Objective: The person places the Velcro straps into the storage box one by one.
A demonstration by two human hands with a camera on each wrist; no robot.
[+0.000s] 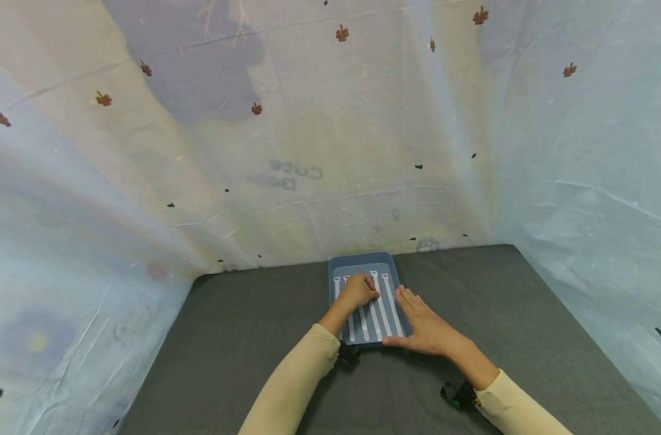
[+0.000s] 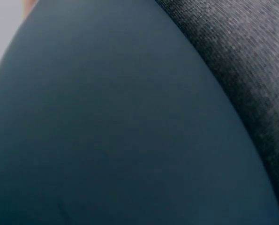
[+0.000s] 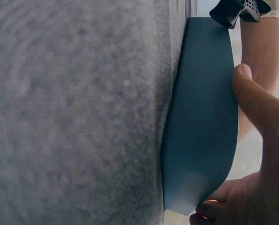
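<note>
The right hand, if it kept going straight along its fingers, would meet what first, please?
Probably the white strips in the blue tray: the right hand grips the tray's near corner, its fingers pointing over them; depth is unclear.

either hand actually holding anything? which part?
The right hand holds the blue tray at its near right corner, thumb against the near wall. The left hand rests curled on the white strips inside; whether it pinches one cannot be told.
</note>
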